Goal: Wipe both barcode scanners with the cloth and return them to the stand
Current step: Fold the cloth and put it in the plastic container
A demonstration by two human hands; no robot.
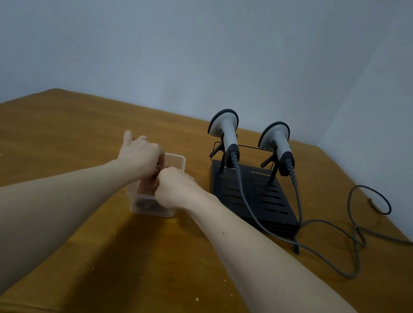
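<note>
Brown cloth (150, 185) being pinched by left hand (140, 153) and right hand (176, 187) inside clear tub (175, 159), readying for wiping 2 scanners (224, 130) sitting in stand (254, 198).

Two bare forearms showing, no sleeves, no watch or rings; left hand (141, 154), right hand (177, 187) wearing no gloves.
</note>
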